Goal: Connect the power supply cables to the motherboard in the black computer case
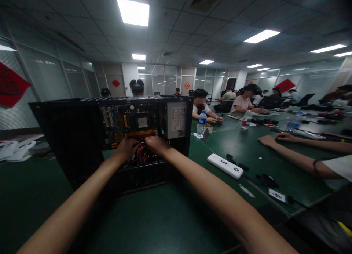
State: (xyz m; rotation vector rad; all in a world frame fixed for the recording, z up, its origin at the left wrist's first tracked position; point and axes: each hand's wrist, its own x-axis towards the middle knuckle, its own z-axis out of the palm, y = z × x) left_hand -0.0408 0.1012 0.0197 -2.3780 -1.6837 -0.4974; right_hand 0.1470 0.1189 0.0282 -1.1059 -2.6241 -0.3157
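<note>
A black computer case [148, 177] stands on the green table with its side open towards me. Inside it are a motherboard [130, 117] with several slots and a power supply [176, 120] with a white label. Both my hands reach into the case below an orange-brown strip [141, 134] on the board. My left hand [127, 148] is closed, its fingertips beside a bundle of coloured wires [142, 154]. Close to it, my right hand [157, 145] has its fingers curled at the strip's lower edge. What the fingers of either hand grip is too dark and small to make out.
Right of the case stand a blue-capped water bottle [201, 122] and a white power bank [224, 166]. Black cables [266, 180] lie further right. A co-worker's forearms [291, 151] rest on the table at the right. Other people sit behind. White items [20, 149] lie at the left.
</note>
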